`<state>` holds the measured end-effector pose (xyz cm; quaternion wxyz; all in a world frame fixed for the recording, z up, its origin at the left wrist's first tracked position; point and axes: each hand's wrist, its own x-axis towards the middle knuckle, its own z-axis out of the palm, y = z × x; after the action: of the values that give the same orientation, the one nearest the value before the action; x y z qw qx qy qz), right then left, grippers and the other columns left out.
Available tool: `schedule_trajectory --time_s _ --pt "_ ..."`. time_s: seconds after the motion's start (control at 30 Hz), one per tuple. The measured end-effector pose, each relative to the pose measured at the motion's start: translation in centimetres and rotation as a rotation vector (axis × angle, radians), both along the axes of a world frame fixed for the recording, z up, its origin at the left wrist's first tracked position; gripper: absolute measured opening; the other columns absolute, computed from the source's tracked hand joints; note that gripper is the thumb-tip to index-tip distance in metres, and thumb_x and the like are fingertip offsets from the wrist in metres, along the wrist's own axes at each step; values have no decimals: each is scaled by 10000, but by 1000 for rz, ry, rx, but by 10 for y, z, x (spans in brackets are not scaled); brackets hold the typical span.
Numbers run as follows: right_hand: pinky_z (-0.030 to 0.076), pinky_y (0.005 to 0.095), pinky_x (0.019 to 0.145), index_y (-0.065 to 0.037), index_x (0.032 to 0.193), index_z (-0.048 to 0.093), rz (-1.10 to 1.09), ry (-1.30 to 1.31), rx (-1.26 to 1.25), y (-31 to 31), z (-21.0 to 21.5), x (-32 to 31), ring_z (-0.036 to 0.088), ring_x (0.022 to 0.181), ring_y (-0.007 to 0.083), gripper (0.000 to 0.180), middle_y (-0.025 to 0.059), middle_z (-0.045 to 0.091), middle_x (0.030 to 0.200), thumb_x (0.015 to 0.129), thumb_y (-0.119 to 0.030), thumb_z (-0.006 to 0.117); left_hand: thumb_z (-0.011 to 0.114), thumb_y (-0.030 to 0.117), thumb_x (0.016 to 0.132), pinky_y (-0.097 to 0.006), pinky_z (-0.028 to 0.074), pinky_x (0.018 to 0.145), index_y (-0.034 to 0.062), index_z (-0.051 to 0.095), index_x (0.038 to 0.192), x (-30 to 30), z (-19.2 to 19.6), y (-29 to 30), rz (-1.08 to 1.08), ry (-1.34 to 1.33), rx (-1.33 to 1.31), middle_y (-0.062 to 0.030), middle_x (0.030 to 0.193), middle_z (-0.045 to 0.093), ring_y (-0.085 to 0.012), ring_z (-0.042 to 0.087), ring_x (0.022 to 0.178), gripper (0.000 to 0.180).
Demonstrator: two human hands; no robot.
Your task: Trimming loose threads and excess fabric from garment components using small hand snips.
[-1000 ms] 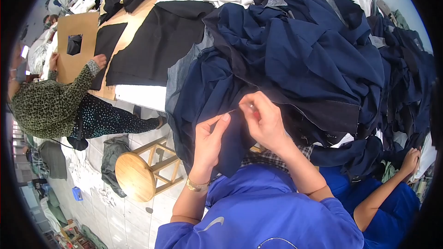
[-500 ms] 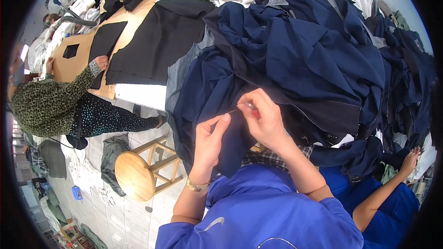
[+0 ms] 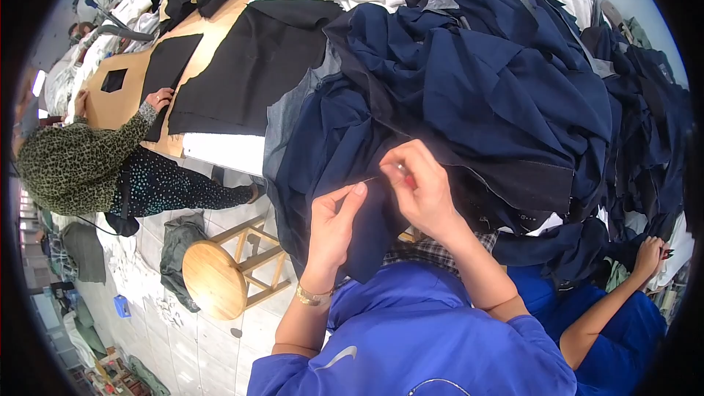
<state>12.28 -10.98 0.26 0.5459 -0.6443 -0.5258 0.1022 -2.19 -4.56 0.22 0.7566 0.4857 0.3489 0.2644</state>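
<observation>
Close fingertip work is in hand — right hand (image 3: 425,194) curled round a small red item (image 3: 408,178), left thumb and forefinger (image 3: 339,196) nearly meeting, their hold, if any, too fine to tell. Navy cloth (image 3: 477,81) lies heaped beneath and beyond. A steady pinch seems called for. The blue shirt (image 3: 440,315) bears a pale curved mark (image 3: 339,356); no lettering is readable.

I see matt, creased navy cloth (image 3: 484,81), a dull black fabric panel (image 3: 253,66) with a slightly frayed edge, a stool (image 3: 214,280) of smooth, faintly glossy wood, and a shiny, gold-toned metal wristband (image 3: 312,296).
</observation>
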Motion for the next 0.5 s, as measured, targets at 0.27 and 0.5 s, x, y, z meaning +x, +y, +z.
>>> schedule_trajectory --time_s 0.27,0.5 --pt "491 316 516 -30 930 569 110 -195 -32 -5 2 -1 610 658 247 278 91 539 894 675 72 608 583 163 915 -147 402 617 -39 667 1002 -2 -6 1 24 26 31 1 849 659 -6 526 717 236" --pt "486 316 516 -16 897 550 70 -204 -46 -1 4 -7 607 655 251 234 100 542 890 689 68 616 589 158 911 -152 392 610 -48 668 990 2 0 0 6 -26 67 8 836 652 -7 514 715 234"
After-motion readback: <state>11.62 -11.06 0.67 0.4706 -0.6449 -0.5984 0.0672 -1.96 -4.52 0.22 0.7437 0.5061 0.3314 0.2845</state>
